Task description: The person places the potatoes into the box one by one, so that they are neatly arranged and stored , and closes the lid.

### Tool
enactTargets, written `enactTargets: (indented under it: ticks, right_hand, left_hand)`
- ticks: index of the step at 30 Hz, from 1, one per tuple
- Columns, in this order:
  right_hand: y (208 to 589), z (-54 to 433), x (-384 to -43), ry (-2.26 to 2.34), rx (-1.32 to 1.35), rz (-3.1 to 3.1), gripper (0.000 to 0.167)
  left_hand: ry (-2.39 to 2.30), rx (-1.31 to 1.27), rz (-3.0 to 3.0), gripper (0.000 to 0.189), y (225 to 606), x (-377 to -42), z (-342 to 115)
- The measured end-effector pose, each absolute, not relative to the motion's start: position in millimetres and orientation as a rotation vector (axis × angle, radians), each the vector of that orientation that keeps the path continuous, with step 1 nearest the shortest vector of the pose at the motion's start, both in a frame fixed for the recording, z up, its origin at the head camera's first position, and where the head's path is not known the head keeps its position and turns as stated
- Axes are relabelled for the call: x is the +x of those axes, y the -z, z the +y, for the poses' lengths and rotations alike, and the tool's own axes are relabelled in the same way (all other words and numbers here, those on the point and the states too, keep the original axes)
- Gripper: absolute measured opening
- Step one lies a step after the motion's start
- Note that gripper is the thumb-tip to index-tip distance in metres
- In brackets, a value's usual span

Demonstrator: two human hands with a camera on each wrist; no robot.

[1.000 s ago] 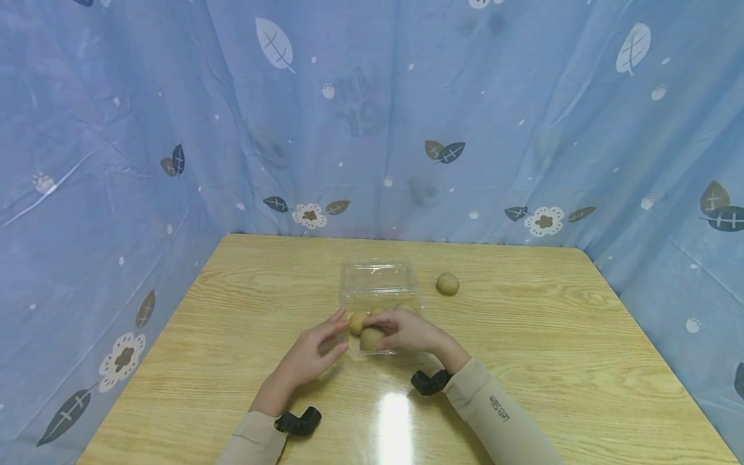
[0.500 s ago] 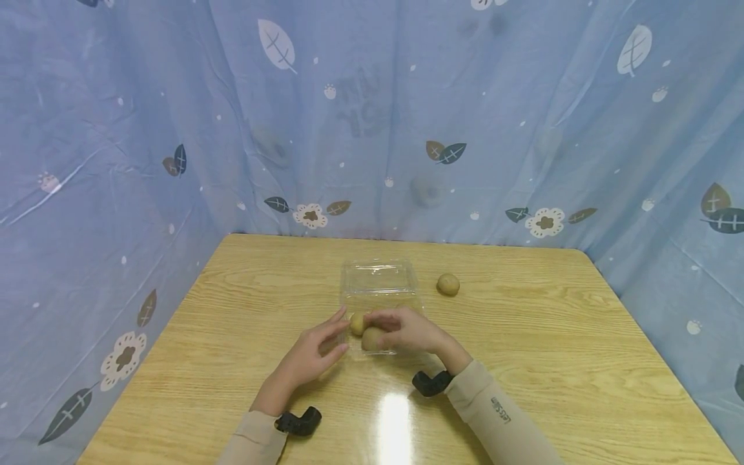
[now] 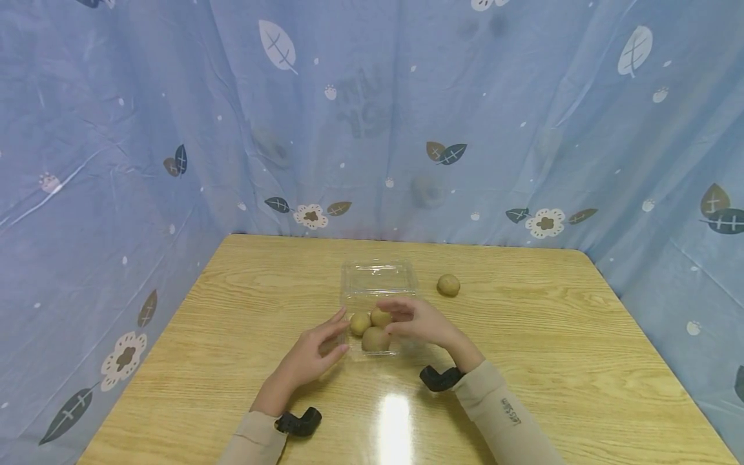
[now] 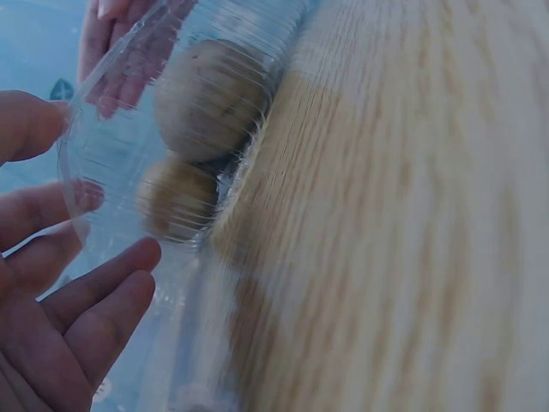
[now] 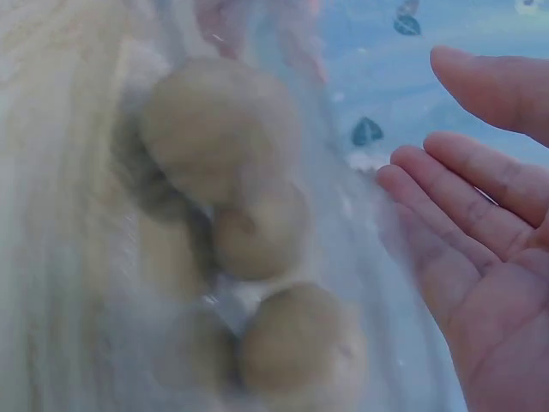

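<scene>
A clear plastic clamshell box (image 3: 378, 278) stands with its lid raised, holding several potatoes, among them a larger front potato (image 3: 376, 340). My left hand (image 3: 314, 349) is at the box's left side, its fingers loosely extended; the left wrist view has the thumb and fingertips right at the clear rim (image 4: 73, 163). Over the right side of the box is my right hand (image 3: 421, 321), with nothing in it and its fingers relaxed and apart, also plain in the right wrist view. It covers part of the box's contents in the head view.
A single potato (image 3: 448, 285) lies on the wooden table (image 3: 523, 323), right of the raised lid. A blue patterned curtain (image 3: 372, 129) hangs behind the table and along both sides.
My right hand has let go of a potato in the box and drawn back a little to the right, uncovering the potatoes there. The left hand has stayed in place.
</scene>
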State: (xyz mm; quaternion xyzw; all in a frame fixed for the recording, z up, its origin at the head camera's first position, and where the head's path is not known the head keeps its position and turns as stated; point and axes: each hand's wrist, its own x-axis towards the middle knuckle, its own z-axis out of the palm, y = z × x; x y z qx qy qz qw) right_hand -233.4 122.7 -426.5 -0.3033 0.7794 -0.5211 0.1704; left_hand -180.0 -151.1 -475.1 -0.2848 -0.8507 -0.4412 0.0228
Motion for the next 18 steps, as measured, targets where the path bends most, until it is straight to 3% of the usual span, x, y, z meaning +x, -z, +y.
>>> enactTargets:
  ticks: [18]
  right_hand:
    - [415.3,188.2,-243.7,1.721,-0.671,2.337,0.051]
  left_hand:
    - [1.360,-0.889,-2.623,0.048,477.9,-181.2,-151.5]
